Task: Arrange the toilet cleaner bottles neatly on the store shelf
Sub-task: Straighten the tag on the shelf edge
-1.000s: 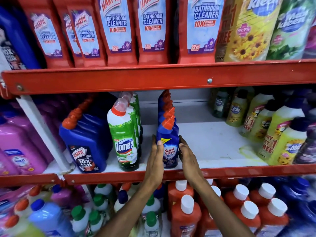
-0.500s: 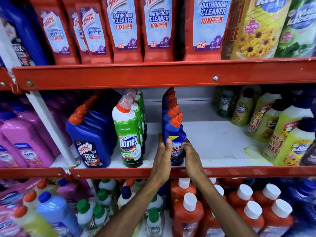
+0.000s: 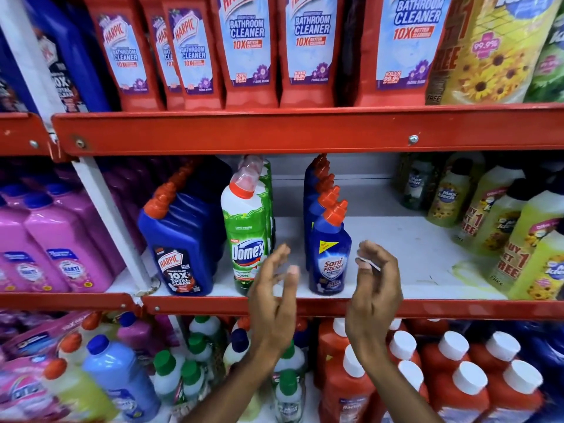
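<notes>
On the middle shelf (image 3: 396,264) a row of blue Sani Fresh toilet cleaner bottles (image 3: 329,257) with red caps stands upright, one behind another. A row of green-and-white Domex bottles (image 3: 245,239) stands to its left, and blue Harpic bottles (image 3: 180,248) stand further left. My left hand (image 3: 274,297) hovers open in front of the gap between the Domex and Sani Fresh rows. My right hand (image 3: 375,288) hovers open just right of the front Sani Fresh bottle. Neither hand touches a bottle.
Yellow-green Max Kleen bottles (image 3: 518,239) fill the shelf's right end, with bare white shelf between them and the blue row. Red Harpic bathroom cleaner bottles (image 3: 247,50) line the shelf above. Orange bottles with white caps (image 3: 457,377) and pink bottles (image 3: 55,248) stand below and left.
Both hands have let go of the front Sani Fresh bottle and drawn back towards me, fingers spread. The bottle stays upright at the shelf's front edge.
</notes>
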Motion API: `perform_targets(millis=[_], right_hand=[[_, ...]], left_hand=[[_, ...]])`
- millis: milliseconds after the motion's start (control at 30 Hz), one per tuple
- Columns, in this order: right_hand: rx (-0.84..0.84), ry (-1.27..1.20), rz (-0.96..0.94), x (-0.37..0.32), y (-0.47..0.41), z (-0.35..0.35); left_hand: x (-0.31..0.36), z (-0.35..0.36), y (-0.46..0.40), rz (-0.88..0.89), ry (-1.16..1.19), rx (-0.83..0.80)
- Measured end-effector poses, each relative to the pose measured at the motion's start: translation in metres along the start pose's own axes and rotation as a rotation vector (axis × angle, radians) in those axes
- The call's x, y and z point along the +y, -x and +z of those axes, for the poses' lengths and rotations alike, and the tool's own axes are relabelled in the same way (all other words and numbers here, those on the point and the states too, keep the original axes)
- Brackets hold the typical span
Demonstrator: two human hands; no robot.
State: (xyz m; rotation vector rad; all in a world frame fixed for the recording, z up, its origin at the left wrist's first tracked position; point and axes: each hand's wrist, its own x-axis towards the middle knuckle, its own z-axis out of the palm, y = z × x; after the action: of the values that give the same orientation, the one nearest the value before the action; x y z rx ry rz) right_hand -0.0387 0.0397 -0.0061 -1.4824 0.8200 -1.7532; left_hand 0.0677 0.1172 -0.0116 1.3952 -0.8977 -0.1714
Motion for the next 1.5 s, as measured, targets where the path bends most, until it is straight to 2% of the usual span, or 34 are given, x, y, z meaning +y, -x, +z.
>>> perform_targets(millis=[67, 167, 267, 367, 467, 600, 667, 700, 733, 767, 800, 900, 1000, 1033, 1100, 1133, 1200, 1267, 1367, 1500], right_hand=[[-0.038, 0.004, -0.086, -0.007, 0.013, 0.008], [-0.288, 0.028, -0.023, -0.014, 0.031, 0.033], [-0.531, 0.039, 0.149, -0.013, 0.041, 0.062], [-0.671, 0.047, 0.363, -0.004, 0.039, 0.088], [-0.641, -0.008, 0.456, -0.002, 0.033, 0.102], [-0.642, -0.032, 0.502, 0.023, 0.035, 0.117], [-0.633, -0.037, 0.561, 0.025, 0.041, 0.123], [-0.657, -0.025, 0.584, 0.049, 0.043, 0.131], [-0.675, -0.068, 0.549, 0.056, 0.043, 0.129], [-0.697, -0.090, 0.526, 0.062, 0.044, 0.127], [-0.674, -0.030, 0.522, 0.051, 0.046, 0.126], [-0.524, 0.011, 0.495, 0.013, 0.047, 0.121], [-0.206, -0.023, 0.226, -0.024, 0.056, 0.104], [-0.111, -0.040, 0.147, -0.028, 0.063, 0.109], [-0.057, -0.056, 0.012, -0.033, 0.071, 0.110], [-0.080, -0.053, 0.014, -0.031, 0.078, 0.116], [-0.229, -0.078, 0.017, -0.037, 0.090, 0.129], [-0.414, -0.073, 0.087, -0.040, 0.100, 0.145], [-0.607, -0.015, 0.240, -0.041, 0.108, 0.173], [-0.704, 0.088, 0.377, -0.034, 0.111, 0.196]], left_hand=[[-0.006, -0.023, 0.003, 0.132, -0.036, 0.190], [-0.016, -0.047, -0.006, 0.184, -0.052, 0.350], [-0.020, -0.059, -0.018, 0.046, -0.041, 0.270], [-0.025, -0.067, -0.030, -0.139, -0.055, 0.114], [-0.030, -0.070, -0.046, -0.274, 0.035, 0.005], [-0.039, -0.068, -0.050, -0.263, 0.142, -0.060], [-0.001, -0.067, -0.041, -0.307, 0.188, -0.117], [0.027, -0.068, -0.038, -0.313, 0.222, -0.190], [0.039, -0.067, -0.036, -0.377, 0.247, -0.248], [0.045, -0.068, -0.030, -0.370, 0.247, -0.324], [0.052, -0.067, -0.029, -0.396, 0.300, -0.336], [0.015, -0.076, -0.041, -0.249, 0.150, -0.216], [-0.029, -0.094, -0.035, -0.165, -0.016, -0.151], [-0.016, -0.102, -0.027, -0.080, -0.043, -0.076], [-0.013, -0.120, -0.018, 0.078, -0.037, 0.128], [-0.018, -0.130, -0.018, 0.153, -0.027, 0.227], [-0.032, -0.149, -0.027, 0.226, -0.027, 0.387], [-0.040, -0.164, -0.037, 0.182, -0.013, 0.430], [-0.049, -0.178, -0.052, 0.024, -0.015, 0.291], [-0.054, -0.188, -0.070, -0.054, -0.119, 0.118]])
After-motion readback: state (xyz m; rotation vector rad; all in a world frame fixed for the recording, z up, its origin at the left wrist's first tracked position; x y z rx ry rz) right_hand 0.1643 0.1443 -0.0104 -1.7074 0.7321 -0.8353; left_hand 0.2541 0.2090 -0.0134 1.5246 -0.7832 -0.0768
